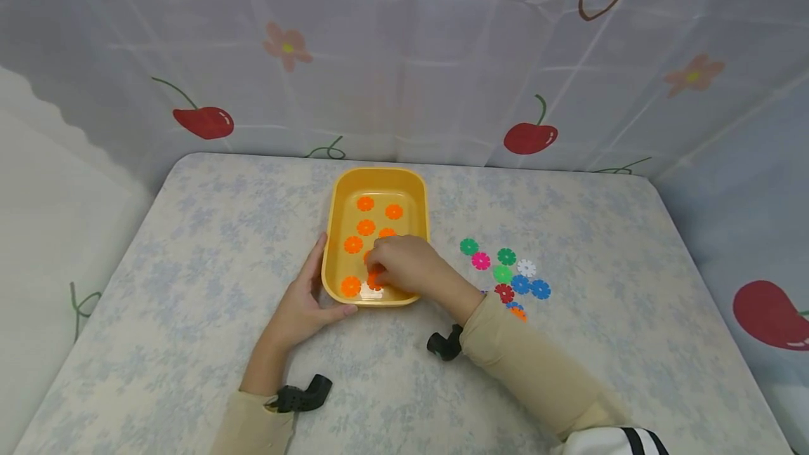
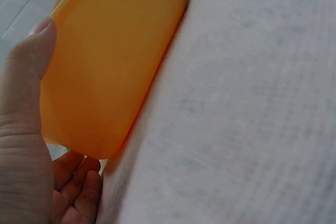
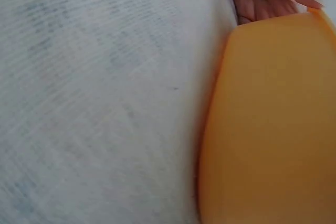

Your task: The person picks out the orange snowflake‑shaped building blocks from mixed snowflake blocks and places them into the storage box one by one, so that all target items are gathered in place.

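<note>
A yellow plastic tray [image 1: 332, 230] stands on the table with several notched orange discs [image 1: 365, 203] spread over its floor. At its near left corner my left hand [image 1: 303, 311] holds it, the thumb against the near rim and the fingers along the left side. In the left wrist view, the left thumb [image 2: 44, 40] touches the tray's rim. Reaching over the right side, my right hand [image 1: 404, 262] has its fingers curled down inside the tray, pinching an orange disc [image 1: 374, 282] partly covered by the fingertips. The right wrist view does not show those fingertips.
Right of the tray lies a loose group of notched discs in green [image 1: 506, 256], pink [image 1: 481, 260], white [image 1: 527, 268], blue [image 1: 540, 289], red [image 1: 504, 293] and orange, partly behind the right forearm. A printed curtain [image 1: 404, 69] hangs behind the table [image 1: 600, 364].
</note>
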`<control>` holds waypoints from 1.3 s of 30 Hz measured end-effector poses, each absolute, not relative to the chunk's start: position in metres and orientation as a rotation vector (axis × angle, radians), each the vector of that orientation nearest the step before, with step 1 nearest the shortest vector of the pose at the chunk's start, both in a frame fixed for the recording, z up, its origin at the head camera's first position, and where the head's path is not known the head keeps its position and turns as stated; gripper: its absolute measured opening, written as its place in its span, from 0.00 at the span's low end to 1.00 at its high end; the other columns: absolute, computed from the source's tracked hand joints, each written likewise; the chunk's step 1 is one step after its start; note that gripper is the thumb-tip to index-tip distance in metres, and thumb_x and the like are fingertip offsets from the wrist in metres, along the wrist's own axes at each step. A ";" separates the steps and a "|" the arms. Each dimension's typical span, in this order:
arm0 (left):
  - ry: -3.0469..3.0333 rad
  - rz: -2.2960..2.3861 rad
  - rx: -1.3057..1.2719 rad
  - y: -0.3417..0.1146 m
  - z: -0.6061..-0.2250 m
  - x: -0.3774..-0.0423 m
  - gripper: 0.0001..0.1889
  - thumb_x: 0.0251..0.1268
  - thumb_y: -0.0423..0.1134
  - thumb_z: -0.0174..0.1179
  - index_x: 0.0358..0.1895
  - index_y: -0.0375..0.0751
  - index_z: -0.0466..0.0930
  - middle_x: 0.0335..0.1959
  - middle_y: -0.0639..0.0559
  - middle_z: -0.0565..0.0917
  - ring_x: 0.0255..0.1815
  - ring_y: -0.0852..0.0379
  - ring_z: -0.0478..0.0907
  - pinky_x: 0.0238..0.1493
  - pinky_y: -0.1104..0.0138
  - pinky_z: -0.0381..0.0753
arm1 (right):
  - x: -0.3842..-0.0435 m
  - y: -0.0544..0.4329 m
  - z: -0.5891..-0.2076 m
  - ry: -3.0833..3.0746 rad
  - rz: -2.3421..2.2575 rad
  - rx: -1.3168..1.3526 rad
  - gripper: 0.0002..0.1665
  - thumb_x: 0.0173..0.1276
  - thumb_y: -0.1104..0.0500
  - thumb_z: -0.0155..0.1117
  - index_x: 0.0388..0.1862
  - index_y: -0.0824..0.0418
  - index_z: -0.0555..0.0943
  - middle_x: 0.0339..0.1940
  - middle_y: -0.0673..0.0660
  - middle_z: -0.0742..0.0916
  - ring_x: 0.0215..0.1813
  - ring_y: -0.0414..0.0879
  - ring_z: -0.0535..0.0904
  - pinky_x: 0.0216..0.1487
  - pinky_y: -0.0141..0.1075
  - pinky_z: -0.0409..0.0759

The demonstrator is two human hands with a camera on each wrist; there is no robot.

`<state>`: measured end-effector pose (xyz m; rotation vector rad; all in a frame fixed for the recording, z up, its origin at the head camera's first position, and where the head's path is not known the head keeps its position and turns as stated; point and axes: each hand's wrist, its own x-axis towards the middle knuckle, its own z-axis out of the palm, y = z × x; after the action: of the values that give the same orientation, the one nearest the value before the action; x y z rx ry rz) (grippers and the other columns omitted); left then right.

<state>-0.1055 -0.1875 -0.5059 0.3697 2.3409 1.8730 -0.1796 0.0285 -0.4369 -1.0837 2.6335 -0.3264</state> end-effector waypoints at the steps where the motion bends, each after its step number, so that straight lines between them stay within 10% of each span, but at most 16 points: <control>1: 2.342 1.873 0.371 -0.188 -0.506 -0.106 0.64 0.51 0.38 0.77 0.81 0.63 0.34 0.83 0.61 0.43 0.82 0.53 0.48 0.69 0.85 0.56 | -0.179 0.028 -0.437 2.650 -0.314 -1.102 0.03 0.62 0.53 0.74 0.35 0.48 0.88 0.33 0.43 0.83 0.34 0.39 0.77 0.41 0.32 0.77; 22: 2.389 1.858 0.370 -0.186 -0.506 -0.105 0.64 0.51 0.36 0.77 0.81 0.61 0.35 0.83 0.57 0.44 0.83 0.51 0.46 0.69 0.85 0.53 | -0.157 0.179 -0.395 2.875 -0.627 -0.603 0.17 0.70 0.56 0.67 0.57 0.49 0.82 0.42 0.46 0.84 0.36 0.42 0.77 0.40 0.38 0.81; 39: 2.371 1.883 0.379 -0.184 -0.506 -0.105 0.64 0.50 0.35 0.77 0.82 0.56 0.34 0.83 0.58 0.43 0.83 0.52 0.45 0.70 0.85 0.52 | -0.105 0.221 -0.448 2.740 -0.546 -0.548 0.17 0.56 0.53 0.78 0.44 0.46 0.83 0.36 0.42 0.80 0.39 0.39 0.75 0.40 0.34 0.77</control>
<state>-0.1054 -0.1843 -0.5063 0.3787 2.3707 1.8829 -0.1055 0.2213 -0.4483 -0.5485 2.7403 -0.5463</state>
